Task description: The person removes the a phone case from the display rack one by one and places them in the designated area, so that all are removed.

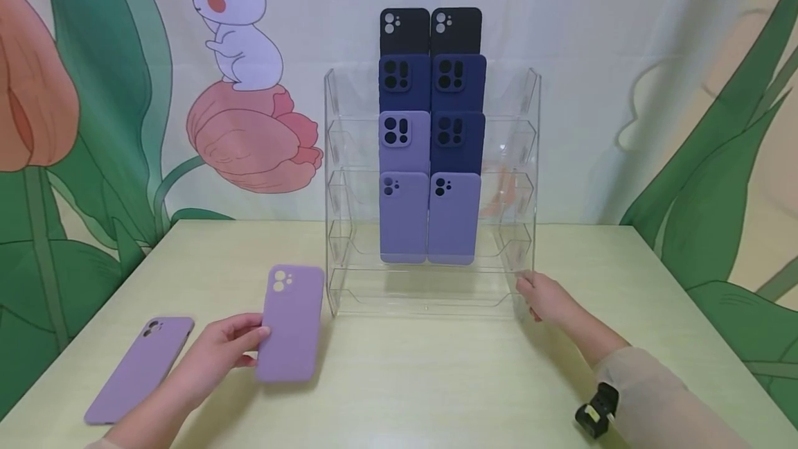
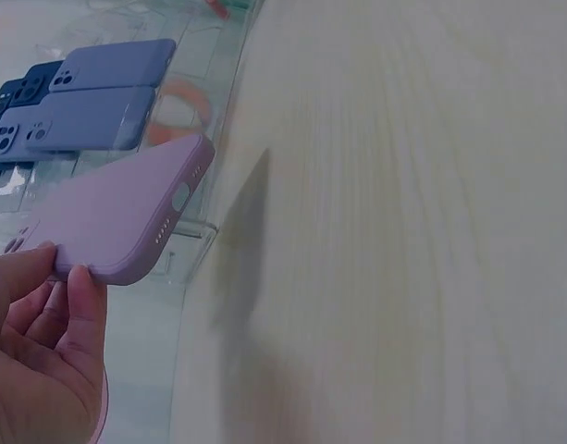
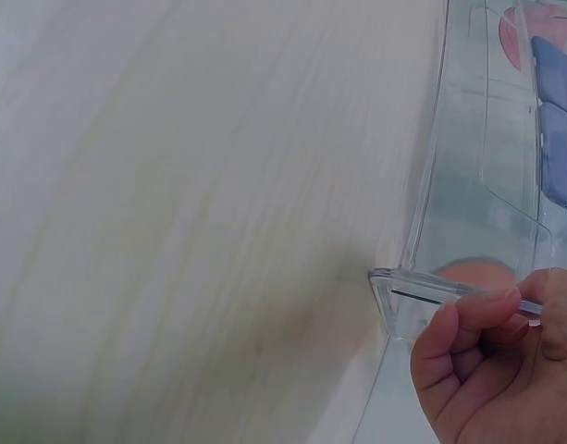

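My left hand [image 1: 215,352] pinches 1 lilac case [image 1: 290,323] by its left edge, long axis running near-to-far, just left of the rack [image 1: 430,296]. My right hand [image 1: 545,298] grips the rack's near right corner. I count 8 cases [image 1: 430,137] racked and 1 spare case [image 1: 140,369] flat at far left.

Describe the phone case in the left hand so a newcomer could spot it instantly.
Start at the clear acrylic rack standing on the pale table. Just left of its base, the left hand pinches a lilac phone case lifted off the tabletop. Unlike the second lilac case lying flat further left, this one is raised, and none of the racked cases is being held.
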`<state>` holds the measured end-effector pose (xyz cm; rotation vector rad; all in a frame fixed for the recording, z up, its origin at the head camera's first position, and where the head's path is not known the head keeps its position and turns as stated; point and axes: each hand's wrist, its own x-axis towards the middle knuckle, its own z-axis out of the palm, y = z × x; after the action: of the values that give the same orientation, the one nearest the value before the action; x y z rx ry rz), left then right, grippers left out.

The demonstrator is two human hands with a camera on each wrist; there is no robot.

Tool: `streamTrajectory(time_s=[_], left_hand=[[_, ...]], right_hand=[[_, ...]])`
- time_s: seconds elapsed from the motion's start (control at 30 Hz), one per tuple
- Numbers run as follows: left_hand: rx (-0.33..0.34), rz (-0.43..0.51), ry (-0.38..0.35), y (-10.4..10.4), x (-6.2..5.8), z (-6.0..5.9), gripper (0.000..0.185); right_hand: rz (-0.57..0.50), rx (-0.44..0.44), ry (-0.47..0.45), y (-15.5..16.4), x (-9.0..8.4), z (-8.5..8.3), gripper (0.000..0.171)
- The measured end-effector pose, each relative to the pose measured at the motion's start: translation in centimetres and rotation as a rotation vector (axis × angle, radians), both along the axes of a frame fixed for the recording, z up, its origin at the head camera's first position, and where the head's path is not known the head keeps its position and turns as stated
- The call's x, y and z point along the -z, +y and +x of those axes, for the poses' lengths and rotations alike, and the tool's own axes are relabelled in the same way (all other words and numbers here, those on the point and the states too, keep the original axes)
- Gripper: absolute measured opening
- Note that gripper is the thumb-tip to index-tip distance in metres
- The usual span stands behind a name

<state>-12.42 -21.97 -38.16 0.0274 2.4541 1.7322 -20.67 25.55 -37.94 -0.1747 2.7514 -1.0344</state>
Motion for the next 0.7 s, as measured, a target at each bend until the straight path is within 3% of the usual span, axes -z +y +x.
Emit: streamTrajectory(time_s=[0.7], left_hand=[[-0.024, -0.090, -0.107, -4.7, 1.4, 1.3, 0.051]], right_hand=[[-0.003, -0.023, -0.031, 0.2, -0.4, 0.2, 0.049]])
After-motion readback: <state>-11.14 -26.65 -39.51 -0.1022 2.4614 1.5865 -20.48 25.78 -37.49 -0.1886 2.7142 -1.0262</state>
